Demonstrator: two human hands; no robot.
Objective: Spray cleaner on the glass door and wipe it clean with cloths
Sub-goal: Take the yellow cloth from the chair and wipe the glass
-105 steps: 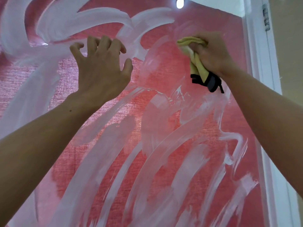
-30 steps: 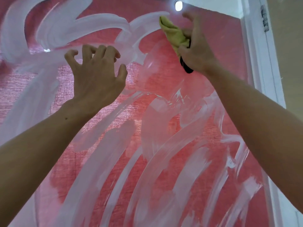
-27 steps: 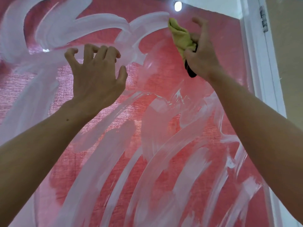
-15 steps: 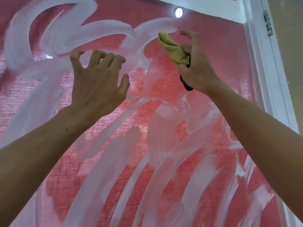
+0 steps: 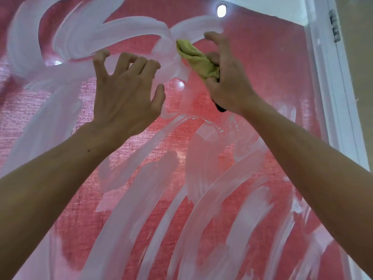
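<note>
**Two hands at a streaked glass door, one cloth in use**

Head view. One glass door filled nearly the whole frame, with a red woven fabric visible behind it. Broad white cleaner streaks crossed the pane: curved loops in the upper left and upper centre, and many long diagonal bands running from the lower left toward the centre right; their edges merged, so an exact count could not be made. Two bare forearms entered from the lower corners of the frame. The left hand, centre left, was raised to the glass with its fingers spread and bent at the tips, holding nothing. The right hand, just right of centre, gripped one yellow-green cloth; its thumb and lower fingers curled round the bunched fabric while the index finger stood lifted above it. The cloth's free end touched a white streak at upper centre. A dark edge showed below the right palm. One round lamp glowed at the top centre. One white door frame ran down the right side, bearing one hinge at the upper right.
</note>
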